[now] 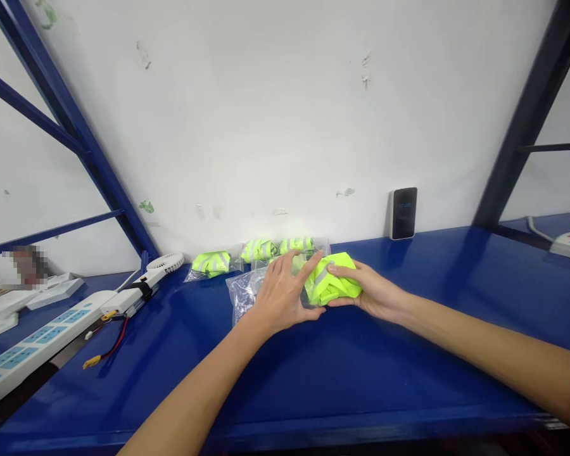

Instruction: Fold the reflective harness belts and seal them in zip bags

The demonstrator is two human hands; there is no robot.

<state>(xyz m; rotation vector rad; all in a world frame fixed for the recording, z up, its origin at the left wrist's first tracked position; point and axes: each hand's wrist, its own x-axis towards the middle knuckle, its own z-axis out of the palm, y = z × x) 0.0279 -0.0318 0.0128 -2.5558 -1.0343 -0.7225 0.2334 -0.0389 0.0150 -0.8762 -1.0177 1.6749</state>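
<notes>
A folded neon yellow vest [336, 278] with a grey reflective strip is between my hands, above the blue table [313, 380]. My right hand [373, 292] grips its right side, thumb on top and fingers beneath. My left hand [285, 294] closes its fingers and thumb around the clear plastic bag [243, 292] at the vest's left end, which seems to be partly in the bag's mouth. Behind my hands, against the wall, lie bagged yellow bundles: one at the left [211, 263], one in the middle [259, 250] and one farther right [297, 244].
At the left a white power strip [42, 339] runs along the table, with a small white fan [166, 262] and a red-black cable with yellow connectors [118, 342] close by. A dark-screened device [403, 214] leans on the wall. Blue metal posts [71, 126] frame the table.
</notes>
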